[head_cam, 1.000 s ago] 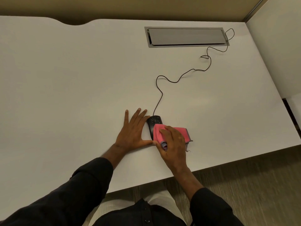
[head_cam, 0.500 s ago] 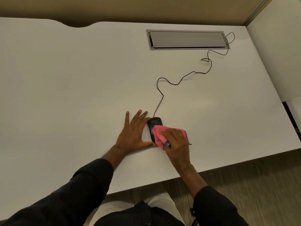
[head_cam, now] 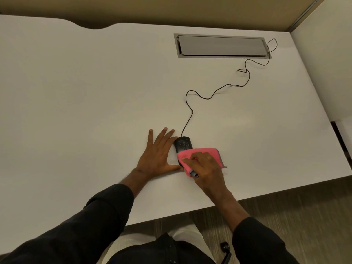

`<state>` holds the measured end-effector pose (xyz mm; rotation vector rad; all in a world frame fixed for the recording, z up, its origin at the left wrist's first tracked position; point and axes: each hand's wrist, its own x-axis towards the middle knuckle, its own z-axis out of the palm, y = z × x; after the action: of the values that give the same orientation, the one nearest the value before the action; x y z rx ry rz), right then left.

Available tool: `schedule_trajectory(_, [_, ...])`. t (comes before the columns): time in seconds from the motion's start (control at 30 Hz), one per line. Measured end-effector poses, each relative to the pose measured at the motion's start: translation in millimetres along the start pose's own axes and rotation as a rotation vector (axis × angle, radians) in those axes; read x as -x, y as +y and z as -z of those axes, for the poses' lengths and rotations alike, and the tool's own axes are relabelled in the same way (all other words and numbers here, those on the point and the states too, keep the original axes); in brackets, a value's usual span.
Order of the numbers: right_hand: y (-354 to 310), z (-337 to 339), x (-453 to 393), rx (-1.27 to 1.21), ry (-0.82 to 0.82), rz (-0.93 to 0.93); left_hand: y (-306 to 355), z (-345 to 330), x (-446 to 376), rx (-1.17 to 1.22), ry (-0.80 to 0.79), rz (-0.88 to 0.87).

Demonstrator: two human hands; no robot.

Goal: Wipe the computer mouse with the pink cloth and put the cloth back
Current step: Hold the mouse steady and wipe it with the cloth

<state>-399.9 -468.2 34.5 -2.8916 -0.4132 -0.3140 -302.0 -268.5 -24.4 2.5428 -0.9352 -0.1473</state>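
A black wired computer mouse point(head_cam: 182, 143) lies on the white desk point(head_cam: 80, 103) near its front edge, speckled with pale dust. The pink cloth point(head_cam: 200, 154) covers the mouse's rear half. My right hand point(head_cam: 206, 167) presses down on the cloth and grips it. Flat on the desk just left of the mouse rests my left hand point(head_cam: 159, 154), fingers spread, with its thumb and forefinger against the mouse's side.
The mouse's thin black cable point(head_cam: 211, 96) snakes back and right to a grey cable hatch point(head_cam: 222, 46) set in the desk. A white partition point(head_cam: 327, 60) stands at the right. The desk's front edge lies just below my hands.
My right hand has slid the cloth slightly back and right over the mouse, uncovering more of its front. My left hand has stayed put.
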Motion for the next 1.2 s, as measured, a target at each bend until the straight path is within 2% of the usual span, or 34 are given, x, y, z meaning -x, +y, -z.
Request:
schedule_trajectory(0.13, [-12, 0, -6, 0.03, -0.117, 0.126, -2, -2, 0, -0.013, 0.005, -0.027])
schedule_trajectory(0.3, [-3, 8, 19, -0.014, -0.174, 0.065, -1, -2, 0, -0.039, -0.006, -0.009])
schedule_trajectory(0.53, [10, 21, 3, -0.115, -0.043, -0.127, -2, -3, 0, -0.018, 0.001, -0.006])
schedule_trajectory(0.7, [5, 13, -17, -0.173, -0.13, -0.053, 0, -2, 0, 0.005, -0.002, 0.008])
schedule_trajectory(0.8, [8, 15, -10, -0.191, -0.143, -0.128, -1, -2, -1, -0.005, -0.001, 0.006])
schedule_trajectory(0.97, [19, 23, -16, -0.251, -0.044, -0.267, -4, -5, -1, -0.016, 0.016, -0.014])
schedule_trajectory(1.13, [6, 20, -16, -0.103, -0.238, 0.094, -2, -7, -1, -0.009, 0.041, -0.003])
schedule_trajectory(1.2, [4, 18, -6, -0.061, -0.291, 0.177, -3, -8, -1, -0.024, 0.038, -0.009])
